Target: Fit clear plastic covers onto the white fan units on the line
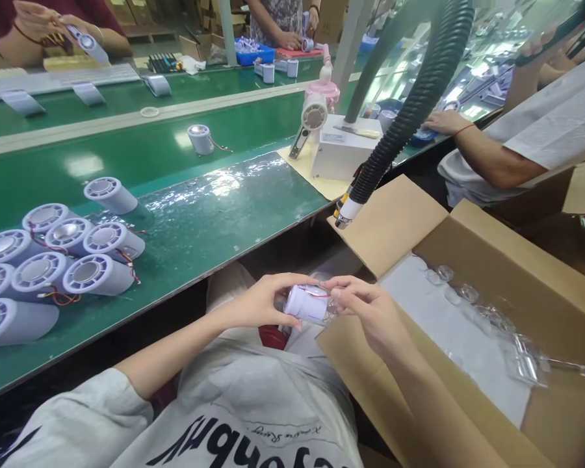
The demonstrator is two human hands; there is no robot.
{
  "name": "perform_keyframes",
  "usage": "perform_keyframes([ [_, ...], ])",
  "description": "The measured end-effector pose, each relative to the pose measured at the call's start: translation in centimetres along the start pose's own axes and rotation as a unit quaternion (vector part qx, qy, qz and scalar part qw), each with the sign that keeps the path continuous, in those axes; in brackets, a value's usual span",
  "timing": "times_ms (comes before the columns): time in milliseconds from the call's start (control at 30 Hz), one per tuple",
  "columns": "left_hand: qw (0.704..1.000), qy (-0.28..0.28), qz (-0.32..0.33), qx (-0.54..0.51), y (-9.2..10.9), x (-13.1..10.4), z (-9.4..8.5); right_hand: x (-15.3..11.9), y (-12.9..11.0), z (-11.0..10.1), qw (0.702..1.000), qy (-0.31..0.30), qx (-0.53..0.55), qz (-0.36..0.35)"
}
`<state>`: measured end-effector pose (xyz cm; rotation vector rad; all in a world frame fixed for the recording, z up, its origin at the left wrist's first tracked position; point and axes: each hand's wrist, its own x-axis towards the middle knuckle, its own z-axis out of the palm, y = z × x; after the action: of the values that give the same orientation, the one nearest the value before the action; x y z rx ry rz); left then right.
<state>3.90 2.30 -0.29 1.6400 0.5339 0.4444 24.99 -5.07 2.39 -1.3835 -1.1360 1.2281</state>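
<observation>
Above my lap, my left hand [266, 302] curls around a pale lilac cylindrical fan housing [308, 304], thumb below and fingers over the top. The housing lies on its side, and a thin red wire runs along it. At its right end, the fingers of my right hand [358, 296] pinch close to the wire and a clear plastic piece [330, 312]. Whether that piece is fitted onto the housing I cannot tell. More lilac fan housings [100, 274] with red wires stand grouped on the green bench at left.
An open cardboard box [507, 266] with clear plastic parts [468, 294] is at my right. A black corrugated hose [409, 97] hangs over the bench edge. A white box-shaped device [344, 153] stands beside a handheld fan [314, 114]. One housing [201, 140] sits on the green belt. Co-workers sit around.
</observation>
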Motion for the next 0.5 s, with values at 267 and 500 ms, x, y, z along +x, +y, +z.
perform_keyframes([
  [267,0.976,0.023,-0.113,-0.186,1.0,-0.8,0.4,-1.5,1.2,-0.3,0.961,-0.076,-0.184,-0.189],
  [500,0.992,-0.009,-0.041,-0.121,1.4,-1.2,0.1,-2.1,1.1,-0.8,0.962,-0.109,-0.178,-0.178],
])
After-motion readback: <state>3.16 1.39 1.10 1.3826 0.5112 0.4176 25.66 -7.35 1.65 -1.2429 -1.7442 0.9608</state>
